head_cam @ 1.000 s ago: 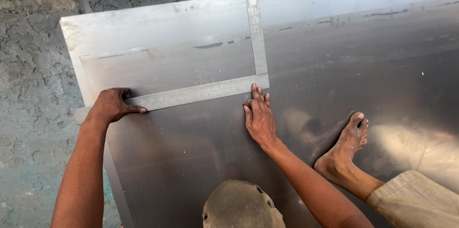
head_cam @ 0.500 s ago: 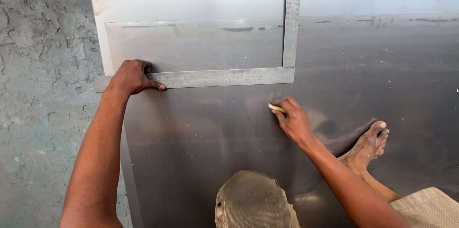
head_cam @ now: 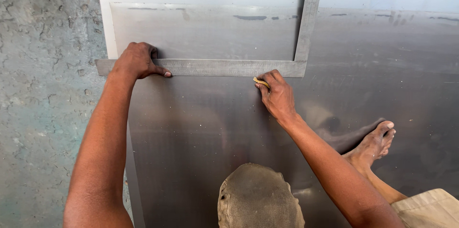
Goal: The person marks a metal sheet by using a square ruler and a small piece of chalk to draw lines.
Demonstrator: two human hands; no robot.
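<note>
Here, a large L-shaped steel carpenter's square point(head_cam: 229, 68) lying flat on a broad grey sheet of metal point(head_cam: 215, 127), long arm running left to right, short arm point(head_cam: 308, 15) rising from its right end toward the far edge of the sheet. Left hand point(head_cam: 136, 60) pressed down on the left end of the long arm, fingers curled over the blade, thumb stretched along its near edge, pinning rather than gripping. Right hand point(head_cam: 277, 96) just below the long arm near the corner of the square, fingers pinched around a small yellowish marking stick point(head_cam: 260, 82), its tip touching the sheet right at the near edge of the blade. Sheet spread over a rough grey-green concrete floor point(head_cam: 48, 113), the left tip of the square overhanging the sheet's edge above that floor. Bare foot point(head_cam: 373, 144) resting on the sheet to the right, beside the right forearm, its dark reflection alongside. Worn rounded brownish knee covering point(head_cam: 260, 199) at the lower middle, on the sheet. Fold of tan cloth point(head_cam: 428, 209) at the lower right corner.
</note>
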